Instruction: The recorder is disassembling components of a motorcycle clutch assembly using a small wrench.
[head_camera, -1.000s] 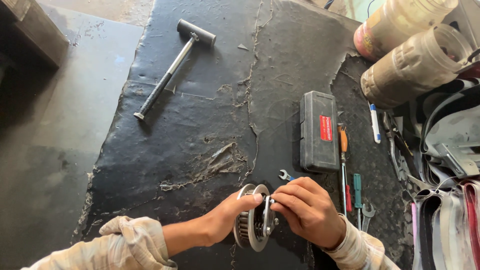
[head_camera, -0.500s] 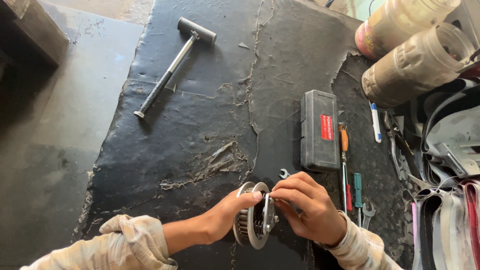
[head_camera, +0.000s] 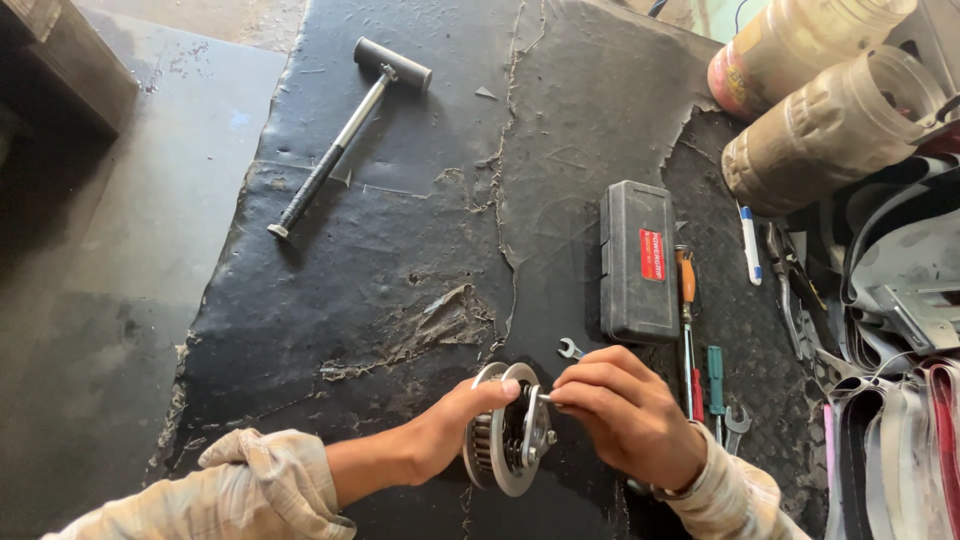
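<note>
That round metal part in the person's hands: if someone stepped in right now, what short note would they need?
Left hand: steadies the round toothed metal assembly, stood on edge on the black rubber mat.
Right hand: fingertips pinch a small metal piece at the assembly's outer plate.
Nearby: small spanner, grey tool case, screwdrivers, hammer far left.
Done: assembly upright and held.
Left: the small piece is not yet let go.

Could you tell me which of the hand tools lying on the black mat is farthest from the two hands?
The hammer, with its dark head and long handle, alone at the mat's upper left; the screwdrivers and spanners lie beside the right hand.
</note>
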